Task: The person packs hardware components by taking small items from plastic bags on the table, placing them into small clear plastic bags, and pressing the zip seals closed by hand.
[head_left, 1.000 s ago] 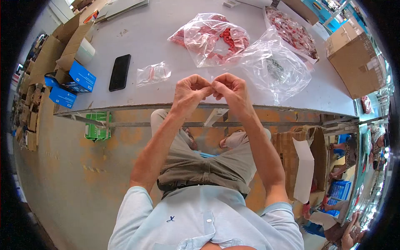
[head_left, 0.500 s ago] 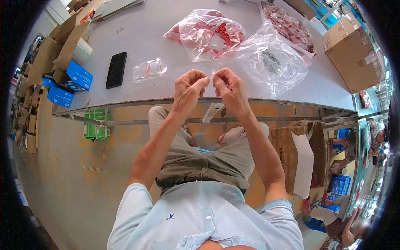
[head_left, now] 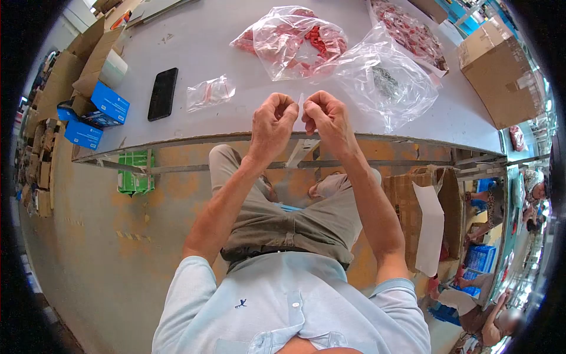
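Note:
My left hand (head_left: 274, 127) and my right hand (head_left: 330, 121) are raised close together at the table's front edge, both with fingers pinched. A thin piece of clear plastic (head_left: 301, 105) shows as a narrow upright sliver between the fingertips; its full shape is hidden. Left of my hands, small clear zip bags with red lines (head_left: 210, 92) lie flat on the table. Just beyond the hands sits a clear bag of red pieces (head_left: 289, 47). To its right is a crumpled, open clear bag (head_left: 389, 82) with small dark greenish-grey items inside.
A black phone (head_left: 163, 94) lies on the table (head_left: 194, 41), near a blue box (head_left: 109, 106) at its left end. Another bag of red pieces (head_left: 410, 32) is at the back right, beside a cardboard box (head_left: 498, 71). A person (head_left: 492, 324) is at far right.
The clear plastic sliver now stands more upright between my fingers. My hands have shifted slightly, with the right fingers curled further down. The things on the table have stayed put.

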A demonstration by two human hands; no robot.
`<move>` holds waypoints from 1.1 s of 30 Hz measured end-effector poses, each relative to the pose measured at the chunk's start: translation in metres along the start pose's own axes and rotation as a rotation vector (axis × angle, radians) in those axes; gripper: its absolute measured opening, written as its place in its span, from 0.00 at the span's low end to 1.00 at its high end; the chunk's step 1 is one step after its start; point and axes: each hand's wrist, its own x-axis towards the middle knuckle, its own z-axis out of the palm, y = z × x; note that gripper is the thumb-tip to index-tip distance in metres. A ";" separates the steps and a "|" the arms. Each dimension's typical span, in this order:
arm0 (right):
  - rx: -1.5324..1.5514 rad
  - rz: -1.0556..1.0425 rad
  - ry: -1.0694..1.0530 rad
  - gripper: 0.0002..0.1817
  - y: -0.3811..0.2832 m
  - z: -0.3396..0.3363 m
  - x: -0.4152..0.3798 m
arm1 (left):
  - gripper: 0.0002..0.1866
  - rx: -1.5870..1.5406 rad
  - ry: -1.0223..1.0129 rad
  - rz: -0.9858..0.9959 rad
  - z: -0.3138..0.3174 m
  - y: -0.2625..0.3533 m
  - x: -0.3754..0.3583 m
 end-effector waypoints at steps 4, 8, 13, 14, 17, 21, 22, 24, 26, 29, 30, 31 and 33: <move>0.002 0.028 0.062 0.12 -0.004 0.000 -0.003 | 0.07 0.001 0.015 -0.021 0.001 0.004 -0.001; -0.048 -0.002 0.016 0.11 -0.009 0.003 -0.004 | 0.07 0.014 -0.017 0.000 0.004 0.003 -0.002; 0.050 0.015 -0.046 0.11 -0.004 -0.003 0.000 | 0.08 -0.021 -0.067 0.031 0.004 0.005 -0.004; 0.019 0.015 -0.030 0.11 -0.004 -0.002 -0.002 | 0.08 -0.020 -0.066 0.029 0.004 0.003 -0.004; -0.152 -0.036 0.028 0.10 0.001 -0.001 -0.001 | 0.08 -0.046 -0.021 0.011 0.009 -0.002 -0.005; -0.555 -0.314 0.193 0.08 -0.005 0.010 -0.008 | 0.08 0.034 0.105 0.064 0.019 -0.008 -0.005; -0.555 -0.313 0.194 0.08 -0.004 0.011 -0.007 | 0.08 0.070 0.144 0.097 0.020 -0.010 -0.005; -0.639 -0.406 0.235 0.07 -0.002 0.011 -0.008 | 0.07 0.173 0.149 0.152 0.021 -0.014 -0.003; -0.594 -0.332 0.212 0.07 -0.006 0.009 -0.008 | 0.07 0.273 0.154 0.210 0.021 -0.015 -0.003; -0.543 -0.244 0.164 0.07 -0.010 0.003 -0.008 | 0.06 0.219 0.068 0.132 0.016 -0.001 -0.004; -0.538 -0.231 0.139 0.07 -0.010 0.002 -0.008 | 0.06 0.146 0.050 0.095 0.015 0.003 -0.003; -0.537 -0.230 0.138 0.07 -0.011 0.001 -0.008 | 0.06 0.074 0.032 0.059 0.013 0.005 -0.002; -0.540 -0.247 0.097 0.07 -0.011 -0.001 -0.009 | 0.05 0.082 -0.037 0.057 0.005 0.000 0.002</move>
